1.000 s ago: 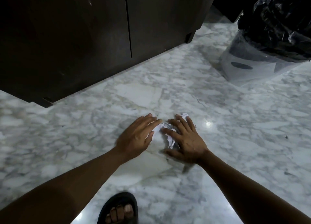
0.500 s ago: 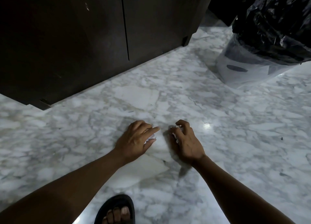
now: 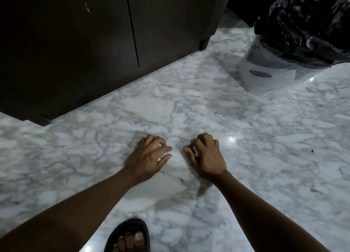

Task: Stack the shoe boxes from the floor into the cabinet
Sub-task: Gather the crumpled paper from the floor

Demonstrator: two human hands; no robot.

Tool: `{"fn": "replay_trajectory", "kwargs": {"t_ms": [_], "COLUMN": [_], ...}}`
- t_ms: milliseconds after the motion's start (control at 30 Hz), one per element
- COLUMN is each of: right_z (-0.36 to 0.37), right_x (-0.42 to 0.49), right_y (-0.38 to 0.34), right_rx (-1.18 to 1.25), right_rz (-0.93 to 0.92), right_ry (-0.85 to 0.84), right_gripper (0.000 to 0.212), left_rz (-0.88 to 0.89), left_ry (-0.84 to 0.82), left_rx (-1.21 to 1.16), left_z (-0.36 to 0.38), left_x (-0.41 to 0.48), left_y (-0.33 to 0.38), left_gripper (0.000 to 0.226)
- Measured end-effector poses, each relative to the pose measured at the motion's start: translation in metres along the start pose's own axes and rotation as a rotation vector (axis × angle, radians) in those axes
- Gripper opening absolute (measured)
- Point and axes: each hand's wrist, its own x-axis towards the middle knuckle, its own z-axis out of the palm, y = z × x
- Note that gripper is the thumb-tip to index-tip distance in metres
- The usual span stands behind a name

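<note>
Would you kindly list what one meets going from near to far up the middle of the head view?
Sandalled foot → left hand and right hand side by side, each curled over crumpled white paper → bare marble floor → dark cabinet with its doors closed.

Views: one, head-worn wide-angle.
Facing: steeply down and forward onto the marble floor [image 3: 246, 138].
Nearness: close; both forearms enter from 6 o'clock.
Frame edges: dark cabinet [image 3: 75, 43] at 11 o'clock, bagged bin [image 3: 284, 62] at 2 o'clock, sandalled foot [image 3: 130, 236] at 6 o'clock.
</note>
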Motion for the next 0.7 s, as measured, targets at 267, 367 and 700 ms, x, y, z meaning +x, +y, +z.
{"fn": "replay_trajectory", "kwargs": {"t_ms": [267, 367, 700], "right_z": [-0.0054, -0.0067, 0.0021], "right_x": [-0.0015, -0.0015, 0.0010], "right_y": [0.0000, 0.0022, 0.0008], "right_rx": [0.061, 0.104, 0.009], "right_rz": [-0.027, -0.050, -0.014], "right_ry": [0.083, 0.074, 0.084], "right_gripper": [0.055, 0.059, 0.034], "left_rz": [0.031, 0.011, -0.025], "left_ry": [-0.016, -0.037, 0.007], "left_rx": [-0.003, -0.017, -0.071], "left_z": [-0.0010, -0.0042, -0.0007], "left_x": [0.0017, 0.0023, 0.0074], "left_y": [-0.0001, 0.0018, 0.0037], "left_gripper": [0.026, 0.036, 0.015]}}
